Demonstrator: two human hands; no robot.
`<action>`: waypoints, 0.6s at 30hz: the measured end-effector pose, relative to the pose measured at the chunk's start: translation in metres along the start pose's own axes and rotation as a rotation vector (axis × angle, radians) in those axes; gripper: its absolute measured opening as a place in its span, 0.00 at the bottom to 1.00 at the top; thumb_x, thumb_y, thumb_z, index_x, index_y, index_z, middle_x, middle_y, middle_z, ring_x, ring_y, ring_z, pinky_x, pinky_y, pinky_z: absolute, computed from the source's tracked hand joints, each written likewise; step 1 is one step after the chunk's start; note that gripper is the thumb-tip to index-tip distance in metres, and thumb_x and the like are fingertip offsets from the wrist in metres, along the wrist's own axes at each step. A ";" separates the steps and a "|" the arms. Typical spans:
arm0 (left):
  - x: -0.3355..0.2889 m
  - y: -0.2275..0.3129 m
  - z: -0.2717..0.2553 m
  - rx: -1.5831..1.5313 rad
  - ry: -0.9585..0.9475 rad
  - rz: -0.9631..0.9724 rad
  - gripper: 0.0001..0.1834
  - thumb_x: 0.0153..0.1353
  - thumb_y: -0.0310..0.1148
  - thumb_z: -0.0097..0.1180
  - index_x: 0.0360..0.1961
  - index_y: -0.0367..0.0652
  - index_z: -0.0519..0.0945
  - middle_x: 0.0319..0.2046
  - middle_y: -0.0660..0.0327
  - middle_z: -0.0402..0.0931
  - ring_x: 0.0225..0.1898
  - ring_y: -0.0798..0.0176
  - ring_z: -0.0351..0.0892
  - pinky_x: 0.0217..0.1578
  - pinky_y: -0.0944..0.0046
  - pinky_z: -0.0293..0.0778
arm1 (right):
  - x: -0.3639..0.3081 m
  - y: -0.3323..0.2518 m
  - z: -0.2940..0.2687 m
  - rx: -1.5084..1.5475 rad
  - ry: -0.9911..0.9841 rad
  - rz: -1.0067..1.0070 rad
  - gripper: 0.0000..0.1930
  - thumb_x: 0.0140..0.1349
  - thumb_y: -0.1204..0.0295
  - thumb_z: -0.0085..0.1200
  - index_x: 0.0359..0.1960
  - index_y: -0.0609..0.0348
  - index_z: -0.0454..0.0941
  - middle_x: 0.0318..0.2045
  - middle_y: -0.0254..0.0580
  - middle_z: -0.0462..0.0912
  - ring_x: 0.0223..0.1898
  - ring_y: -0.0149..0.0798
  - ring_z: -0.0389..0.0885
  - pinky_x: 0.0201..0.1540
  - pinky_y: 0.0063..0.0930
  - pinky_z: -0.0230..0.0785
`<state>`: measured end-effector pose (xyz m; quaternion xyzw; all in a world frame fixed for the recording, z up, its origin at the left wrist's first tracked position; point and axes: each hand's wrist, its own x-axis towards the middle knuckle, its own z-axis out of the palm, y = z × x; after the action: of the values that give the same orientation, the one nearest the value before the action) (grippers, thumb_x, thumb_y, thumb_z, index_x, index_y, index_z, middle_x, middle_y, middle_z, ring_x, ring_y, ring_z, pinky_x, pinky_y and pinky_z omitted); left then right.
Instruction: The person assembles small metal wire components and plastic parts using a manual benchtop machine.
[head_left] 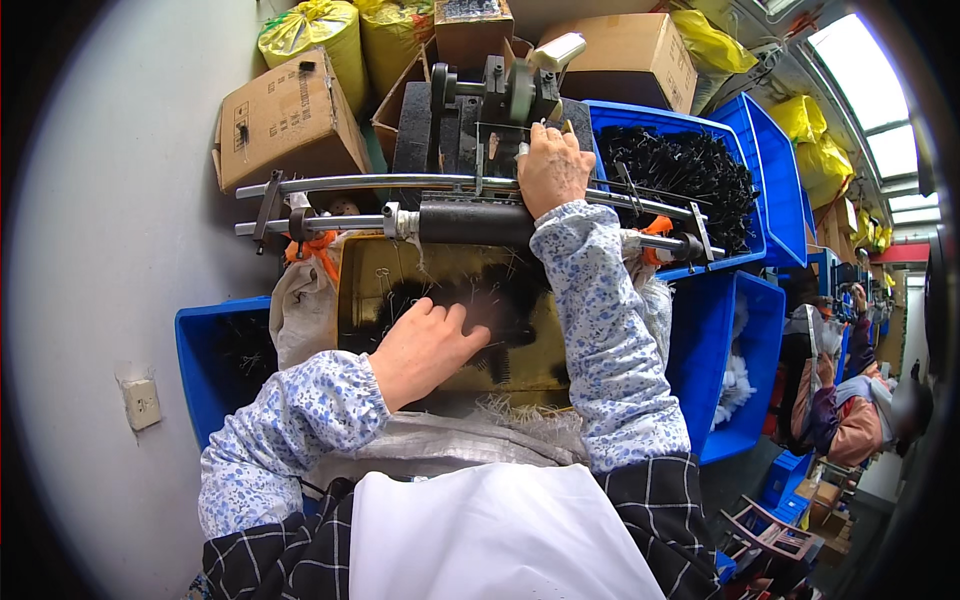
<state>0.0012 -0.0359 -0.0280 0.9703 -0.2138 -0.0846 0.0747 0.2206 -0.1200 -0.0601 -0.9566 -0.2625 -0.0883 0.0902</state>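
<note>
We see left hand (425,350) flat, fingers spread, palm down on loose black wire pieces (470,300) in brass-coloured tray (365,300); grip not closed, nothing visibly pinched. Right hand (552,168) reaches forward over black roller bar (475,223), fingers curled at small bench machine (495,95); whether it clamps a piece, we cannot tell. Wire pieces lie directly under left hand, nearer it than right. Bar's long axis runs left-right, between hands. Blue bin (735,130) of black parts at right.

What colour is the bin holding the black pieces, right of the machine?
The bin is blue, seen in the head view.
</note>
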 end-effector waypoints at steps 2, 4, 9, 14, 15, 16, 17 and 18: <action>-0.001 -0.005 0.001 -0.025 0.071 -0.006 0.10 0.48 0.28 0.54 0.35 0.45 0.74 0.26 0.61 0.70 0.28 0.64 0.72 0.33 0.67 0.63 | -0.001 0.002 -0.005 0.000 -0.008 -0.002 0.15 0.56 0.65 0.48 0.43 0.58 0.73 0.40 0.40 0.78 0.46 0.43 0.73 0.45 0.43 0.60; -0.001 -0.012 0.003 -0.050 0.198 -0.018 0.09 0.46 0.27 0.57 0.31 0.45 0.74 0.24 0.62 0.70 0.27 0.64 0.72 0.32 0.67 0.63 | -0.002 0.011 -0.008 -0.064 -0.020 -0.013 0.16 0.56 0.64 0.49 0.44 0.57 0.73 0.40 0.39 0.78 0.46 0.42 0.73 0.45 0.42 0.60; -0.003 -0.024 0.003 -0.250 0.225 -0.085 0.11 0.47 0.27 0.57 0.34 0.44 0.73 0.25 0.60 0.73 0.29 0.63 0.73 0.33 0.65 0.65 | 0.000 0.060 -0.013 -0.132 0.040 -0.004 0.17 0.54 0.61 0.51 0.44 0.53 0.75 0.38 0.42 0.79 0.44 0.44 0.74 0.43 0.42 0.63; -0.003 -0.032 -0.015 -0.641 0.125 -0.247 0.20 0.47 0.24 0.55 0.45 0.40 0.70 0.28 0.58 0.74 0.30 0.59 0.74 0.36 0.61 0.70 | 0.026 0.099 -0.027 0.032 -0.096 0.030 0.14 0.61 0.61 0.43 0.42 0.52 0.78 0.41 0.44 0.76 0.43 0.48 0.75 0.46 0.38 0.66; 0.001 -0.031 -0.017 -0.665 0.105 -0.202 0.20 0.46 0.23 0.55 0.44 0.40 0.71 0.28 0.57 0.74 0.30 0.58 0.74 0.36 0.61 0.70 | 0.031 0.115 -0.019 0.026 -0.061 0.015 0.13 0.60 0.63 0.44 0.41 0.52 0.78 0.40 0.45 0.77 0.43 0.48 0.75 0.47 0.37 0.66; 0.002 -0.031 -0.018 -0.662 0.106 -0.199 0.20 0.46 0.23 0.55 0.44 0.40 0.71 0.28 0.57 0.74 0.30 0.58 0.74 0.36 0.61 0.70 | 0.037 0.124 -0.015 0.035 -0.150 -0.053 0.13 0.60 0.65 0.44 0.41 0.51 0.78 0.39 0.45 0.77 0.43 0.48 0.75 0.47 0.37 0.65; 0.003 -0.031 -0.018 -0.710 0.119 -0.204 0.20 0.46 0.23 0.55 0.44 0.39 0.71 0.27 0.57 0.74 0.29 0.58 0.74 0.35 0.62 0.70 | 0.041 0.133 -0.011 0.041 -0.238 -0.119 0.12 0.59 0.66 0.44 0.41 0.51 0.78 0.39 0.45 0.78 0.43 0.48 0.75 0.48 0.37 0.65; -0.001 -0.033 -0.017 -0.757 0.132 -0.233 0.20 0.46 0.23 0.54 0.44 0.39 0.71 0.27 0.57 0.74 0.28 0.58 0.74 0.34 0.62 0.70 | 0.041 0.117 -0.023 0.043 -0.315 -0.058 0.12 0.57 0.69 0.45 0.41 0.48 0.78 0.41 0.40 0.78 0.44 0.45 0.76 0.49 0.37 0.66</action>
<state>0.0167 -0.0039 -0.0168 0.8954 -0.0507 -0.1028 0.4302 0.3131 -0.2044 -0.0434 -0.9484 -0.3030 0.0660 0.0657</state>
